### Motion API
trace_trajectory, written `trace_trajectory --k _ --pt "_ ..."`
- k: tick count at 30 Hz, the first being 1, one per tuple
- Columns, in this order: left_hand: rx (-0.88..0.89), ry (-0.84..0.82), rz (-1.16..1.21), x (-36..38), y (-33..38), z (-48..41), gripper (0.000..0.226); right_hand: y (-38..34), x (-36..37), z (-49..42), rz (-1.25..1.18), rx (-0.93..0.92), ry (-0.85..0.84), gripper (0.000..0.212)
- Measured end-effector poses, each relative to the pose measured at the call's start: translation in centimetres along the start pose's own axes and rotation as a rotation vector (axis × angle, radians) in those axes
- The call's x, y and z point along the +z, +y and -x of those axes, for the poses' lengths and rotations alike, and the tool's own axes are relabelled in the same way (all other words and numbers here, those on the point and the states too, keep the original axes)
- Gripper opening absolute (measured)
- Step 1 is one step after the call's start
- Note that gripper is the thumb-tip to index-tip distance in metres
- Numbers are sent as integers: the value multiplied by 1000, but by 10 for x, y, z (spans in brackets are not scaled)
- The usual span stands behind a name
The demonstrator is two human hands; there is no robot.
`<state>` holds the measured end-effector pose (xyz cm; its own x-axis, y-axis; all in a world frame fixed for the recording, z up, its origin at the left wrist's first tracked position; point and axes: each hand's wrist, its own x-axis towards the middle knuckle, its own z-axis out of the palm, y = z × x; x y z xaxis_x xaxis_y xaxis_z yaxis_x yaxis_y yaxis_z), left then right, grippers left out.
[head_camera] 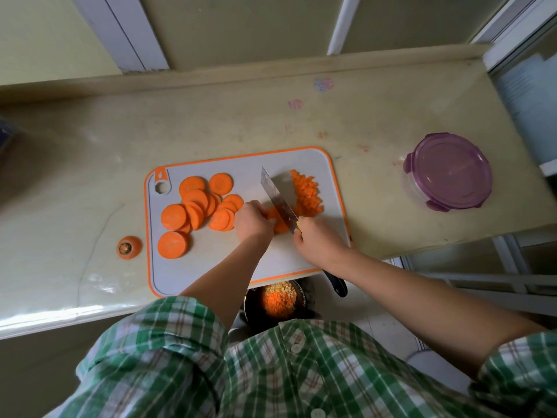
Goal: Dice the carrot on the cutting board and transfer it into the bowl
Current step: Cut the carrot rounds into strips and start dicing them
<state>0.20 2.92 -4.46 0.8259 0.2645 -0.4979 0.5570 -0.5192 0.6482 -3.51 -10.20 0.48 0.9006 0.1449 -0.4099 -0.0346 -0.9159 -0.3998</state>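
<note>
Worktop: carries the cutting board.
Carrot rounds: uncut heap left of both hands, nearer the left.
Bowl: below the board's near edge, holding dice.
Diced pile: right of the blade.
Knife: blade runs diagonally, far-left to near-right.
Right hand: wrapped round the knife handle.
Left hand: fingers curled, pinning the held slices against the blade's left face.

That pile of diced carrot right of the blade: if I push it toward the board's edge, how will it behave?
The diced carrot is many loose small pieces, so it will probably scatter rather than slide as one. The cutting board looks flat, so stray bits may spill off its edge.
</note>
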Motion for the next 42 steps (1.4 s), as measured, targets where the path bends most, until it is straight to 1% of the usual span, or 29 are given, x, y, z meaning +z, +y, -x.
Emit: trace_trajectory --k 2,6,12,14,17,21,26,32,35,39,42 --pt "-4 -11 6 -1 0 -2 31 0 3 -1 -9 4 19 31" --pt "-10 -25 13 -1 -1 -3 32 1 12 -2 -26 -2 42 17" --pt "11 -27 -33 -3 0 -2 34 5 12 -8 -78 -11 123 20" --pt "19 -24 -41 -4 1 1 30 4 7 -11 -95 -20 132 22" --pt "69 12 -73 -6 1 8 12 2 -3 -12 -96 -37 120 21" --pt "78 56 -65 -5 -1 12 14 1 -9 -6 -35 -88 70 19" --pt "27 26 -13 -3 -2 9 9 4 -5 1 36 -65 41 15" --pt "-23 -19 45 -3 -4 1 25 4 7 3 -33 -2 32 21" --pt "-34 -21 50 -4 -3 -1 26 2 10 2 -49 17 21 23" --pt "-35 -49 30 -10 5 3 20 -3 10 -4 -46 6 25 19" --pt "-36 -56 40 -13 8 5 29 -3 13 -3 -41 -2 58 18"
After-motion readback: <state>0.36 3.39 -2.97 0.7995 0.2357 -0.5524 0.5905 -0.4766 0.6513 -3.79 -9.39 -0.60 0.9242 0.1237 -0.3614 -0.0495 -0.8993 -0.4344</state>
